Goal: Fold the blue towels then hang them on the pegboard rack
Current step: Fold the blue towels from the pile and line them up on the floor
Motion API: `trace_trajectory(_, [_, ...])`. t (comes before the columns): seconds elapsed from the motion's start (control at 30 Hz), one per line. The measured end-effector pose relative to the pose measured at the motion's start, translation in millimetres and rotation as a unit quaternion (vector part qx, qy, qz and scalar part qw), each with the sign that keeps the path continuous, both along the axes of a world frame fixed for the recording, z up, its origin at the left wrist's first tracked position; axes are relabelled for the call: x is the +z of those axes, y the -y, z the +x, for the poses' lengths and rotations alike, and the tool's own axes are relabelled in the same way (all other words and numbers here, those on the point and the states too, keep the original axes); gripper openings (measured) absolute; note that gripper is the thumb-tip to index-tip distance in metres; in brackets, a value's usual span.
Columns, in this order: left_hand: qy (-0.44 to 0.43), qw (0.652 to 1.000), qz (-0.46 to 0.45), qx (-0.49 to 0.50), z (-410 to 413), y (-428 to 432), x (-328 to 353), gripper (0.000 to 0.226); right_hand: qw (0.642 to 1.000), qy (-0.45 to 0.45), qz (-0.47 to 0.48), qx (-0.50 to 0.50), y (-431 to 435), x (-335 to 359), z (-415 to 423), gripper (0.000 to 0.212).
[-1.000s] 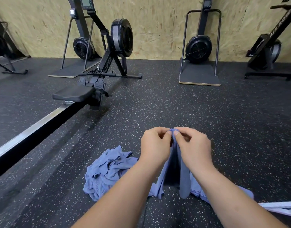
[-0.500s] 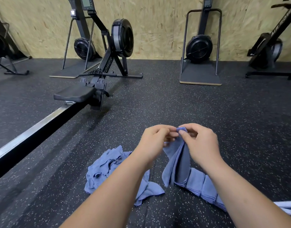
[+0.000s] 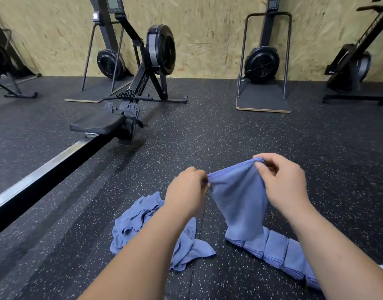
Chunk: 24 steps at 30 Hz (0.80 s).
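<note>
Floor (image 3: 272, 137), two hands (image 3: 186, 191) (image 3: 285, 187) (one towel (image 3: 238, 198) between)

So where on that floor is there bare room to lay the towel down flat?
Bare floor opens beyond the held towel, between the rowing machine and the platform stand. More lies right of the folded towel row. Crowded: between that row and the crumpled pile, only a narrow strip.

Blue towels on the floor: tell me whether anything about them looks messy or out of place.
The crumpled pile beside the left hand lies in a loose, unfolded heap on the gym floor, unlike the neat overlapping row of folded towels to its right. No damage shows.
</note>
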<state>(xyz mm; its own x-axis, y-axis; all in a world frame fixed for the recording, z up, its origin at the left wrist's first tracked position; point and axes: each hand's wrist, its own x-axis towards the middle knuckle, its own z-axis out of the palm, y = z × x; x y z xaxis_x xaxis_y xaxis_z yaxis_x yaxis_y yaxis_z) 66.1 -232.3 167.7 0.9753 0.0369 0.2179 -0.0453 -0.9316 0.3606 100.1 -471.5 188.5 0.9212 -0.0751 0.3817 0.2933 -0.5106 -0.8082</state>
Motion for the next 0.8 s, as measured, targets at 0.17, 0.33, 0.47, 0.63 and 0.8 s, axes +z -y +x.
trace_trajectory(0.17, [0.111,0.992,-0.057,-0.024,1.9,-7.2,19.3,0.007,0.989,-0.037,-0.141,-0.03,13.9,-12.7,5.1,0.009])
trace_trajectory(0.33, [0.083,0.994,-0.02,-0.069,2.7,-17.3,23.0,0.008,0.976,-0.08,-0.202,-0.014,14.0,-19.9,6.6,0.012])
trace_trajectory(0.47, [0.019,0.997,0.028,-0.072,3.6,-22.0,20.9,0.009,0.978,-0.061,-0.2,-0.016,11.9,-17.2,5.8,0.015])
trace_trajectory(0.63, [0.031,0.998,-0.031,-0.053,2.4,-23.3,19.3,0.006,0.982,-0.062,-0.179,-0.008,12.4,-14.3,5.4,0.017])
trace_trajectory(0.8, [0.094,0.982,-0.15,-0.07,-1.6,-28.4,25.3,0.015,0.987,-0.077,-0.142,-0.011,17.7,-14.1,9.7,0.016])
